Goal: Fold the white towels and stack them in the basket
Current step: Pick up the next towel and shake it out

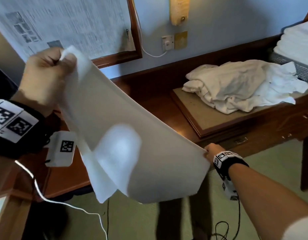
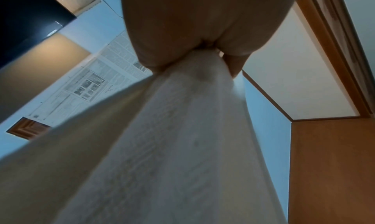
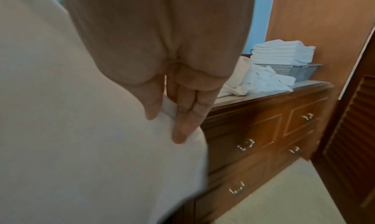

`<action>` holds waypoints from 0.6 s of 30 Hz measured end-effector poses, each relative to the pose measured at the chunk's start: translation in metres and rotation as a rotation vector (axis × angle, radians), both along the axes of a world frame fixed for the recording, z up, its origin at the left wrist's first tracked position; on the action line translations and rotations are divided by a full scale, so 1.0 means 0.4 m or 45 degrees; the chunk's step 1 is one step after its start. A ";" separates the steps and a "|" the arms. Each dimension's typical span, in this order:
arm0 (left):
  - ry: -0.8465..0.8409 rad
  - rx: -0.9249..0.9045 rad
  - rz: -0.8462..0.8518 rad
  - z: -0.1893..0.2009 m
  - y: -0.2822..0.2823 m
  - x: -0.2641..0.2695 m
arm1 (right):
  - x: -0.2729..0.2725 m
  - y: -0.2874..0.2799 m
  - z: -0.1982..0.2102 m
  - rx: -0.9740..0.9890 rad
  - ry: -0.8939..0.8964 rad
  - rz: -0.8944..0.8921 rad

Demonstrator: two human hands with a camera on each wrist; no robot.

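Note:
A white towel [image 1: 132, 135] hangs stretched in the air between both hands, blurred by motion. My left hand [image 1: 51, 70] is raised high at the left and pinches one top corner; the left wrist view shows the towel [image 2: 162, 147] bunched in the left hand [image 2: 194, 54]. My right hand [image 1: 209, 151] is lower at the right and pinches the other corner; the right wrist view shows the thumb and fingers [image 3: 182, 115] clamped on the towel's [image 3: 81, 131] edge. A grey mesh basket [image 1: 302, 70] at the far right holds a stack of folded white towels [image 1: 297, 44].
A heap of unfolded white towels [image 1: 236, 85] lies on the wooden dresser top [image 1: 210, 118] next to the basket. The dresser has drawers with metal handles [image 3: 245, 144]. A framed newspaper [image 1: 63, 23] hangs on the blue wall. Cables [image 1: 224, 229] lie on the carpet.

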State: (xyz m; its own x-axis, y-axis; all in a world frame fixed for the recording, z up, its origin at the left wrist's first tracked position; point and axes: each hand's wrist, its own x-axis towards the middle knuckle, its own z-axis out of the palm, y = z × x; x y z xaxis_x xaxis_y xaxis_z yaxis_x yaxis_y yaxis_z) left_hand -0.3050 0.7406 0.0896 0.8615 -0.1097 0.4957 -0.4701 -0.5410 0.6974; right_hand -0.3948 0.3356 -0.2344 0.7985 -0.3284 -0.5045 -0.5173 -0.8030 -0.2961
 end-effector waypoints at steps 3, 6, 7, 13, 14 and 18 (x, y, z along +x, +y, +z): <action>0.023 -0.055 -0.043 -0.014 -0.014 0.006 | 0.000 -0.032 -0.015 -0.064 0.088 -0.028; 0.133 -0.147 -0.217 -0.048 -0.075 0.008 | 0.070 0.001 0.055 -0.054 -0.063 0.143; 0.163 -0.123 -0.264 -0.059 -0.102 0.006 | 0.100 0.032 0.103 0.009 -0.215 0.184; 0.205 0.155 -0.456 -0.095 -0.255 0.007 | 0.222 0.228 0.499 1.252 -0.991 0.501; 0.188 0.231 -0.473 -0.094 -0.270 0.005 | 0.229 0.242 0.549 1.338 -1.043 0.556; 0.183 0.184 -0.337 -0.081 -0.292 0.020 | 0.261 0.230 0.635 1.358 -1.075 0.644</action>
